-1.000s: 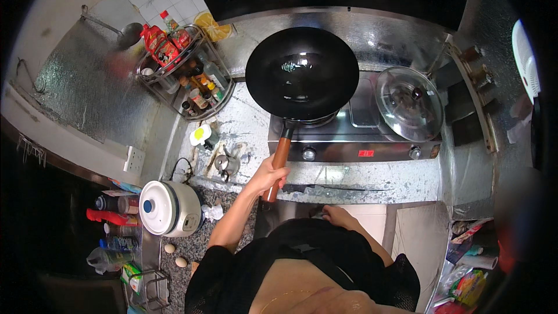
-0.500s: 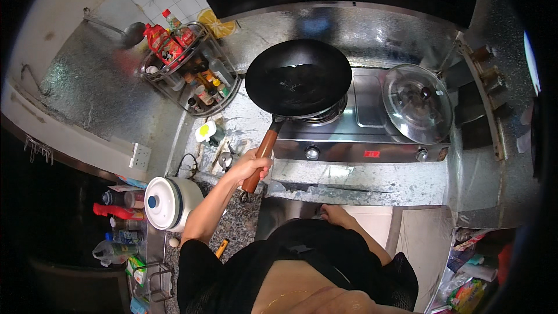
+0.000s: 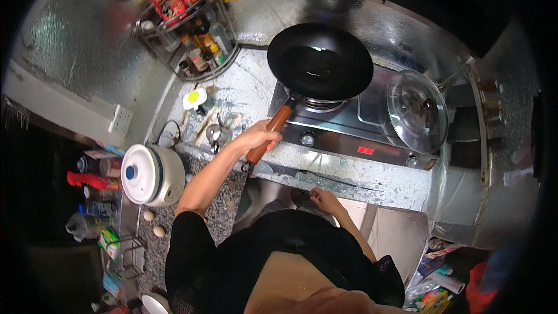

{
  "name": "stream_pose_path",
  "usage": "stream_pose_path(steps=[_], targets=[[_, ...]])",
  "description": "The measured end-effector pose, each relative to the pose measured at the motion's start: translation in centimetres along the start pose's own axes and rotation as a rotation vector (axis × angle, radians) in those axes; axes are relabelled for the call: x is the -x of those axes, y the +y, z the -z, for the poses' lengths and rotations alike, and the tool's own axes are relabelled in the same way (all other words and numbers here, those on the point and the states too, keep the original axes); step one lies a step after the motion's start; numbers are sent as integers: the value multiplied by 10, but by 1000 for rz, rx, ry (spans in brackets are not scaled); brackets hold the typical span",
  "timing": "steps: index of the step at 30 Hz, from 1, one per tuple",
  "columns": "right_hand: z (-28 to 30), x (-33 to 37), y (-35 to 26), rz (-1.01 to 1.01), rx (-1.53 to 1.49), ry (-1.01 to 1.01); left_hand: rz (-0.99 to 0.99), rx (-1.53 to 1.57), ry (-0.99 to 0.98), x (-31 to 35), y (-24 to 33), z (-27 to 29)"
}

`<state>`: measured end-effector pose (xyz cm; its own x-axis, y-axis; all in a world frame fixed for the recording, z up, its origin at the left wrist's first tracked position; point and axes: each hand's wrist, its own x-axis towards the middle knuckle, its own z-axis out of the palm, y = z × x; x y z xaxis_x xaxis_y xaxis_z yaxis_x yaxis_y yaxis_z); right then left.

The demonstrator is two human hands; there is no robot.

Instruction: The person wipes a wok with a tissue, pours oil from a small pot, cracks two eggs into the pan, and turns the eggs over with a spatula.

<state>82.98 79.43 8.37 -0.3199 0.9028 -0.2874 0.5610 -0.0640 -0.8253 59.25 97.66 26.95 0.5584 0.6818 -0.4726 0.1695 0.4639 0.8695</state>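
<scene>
My left hand (image 3: 260, 138) is closed around the brown wooden handle of a black wok (image 3: 319, 61). The wok is over the left burner (image 3: 321, 104) of a steel gas stove, whose ring shows under its near rim. I cannot tell whether the two touch. Inside, the wok looks bare, with a bright reflection and a glossy patch at the bottom. My right hand (image 3: 326, 202) is low in front of my body, below the counter edge. Its fingers are bent together beside a dark shape, and what they hold, if anything, is unclear.
A glass lid (image 3: 417, 110) covers the stove's right side. Left of the wok stand a corner rack (image 3: 192, 29) of sauce bottles, a small metal pot (image 3: 216, 133) and a white cooker (image 3: 152, 174). Eggs (image 3: 158, 231) lie on the speckled counter. A knife rack (image 3: 481, 122) hangs right.
The view has turned, so the stove appears tilted clockwise. Relative to the stove, the wok sits slightly further right. My left hand keeps its grip. A second egg and a white bowl have entered view.
</scene>
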Motion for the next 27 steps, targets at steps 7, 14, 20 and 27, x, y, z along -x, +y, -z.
stream_pose_path(steps=[7, 14, 20, 27], targets=[[-3, -7, -21, -23, 73, -100, -46, 12, -122, -13, -15, 25], [-19, -14, -35, -74, 156, -236, -37, 103, -134, -10, -16, 17], [-21, -28, -46, -69, 152, -269, -70, -23, -168, -3, -13, 38], [-11, -39, -54, -128, 118, -118, -87, 32, 889, -18, -86, 204]])
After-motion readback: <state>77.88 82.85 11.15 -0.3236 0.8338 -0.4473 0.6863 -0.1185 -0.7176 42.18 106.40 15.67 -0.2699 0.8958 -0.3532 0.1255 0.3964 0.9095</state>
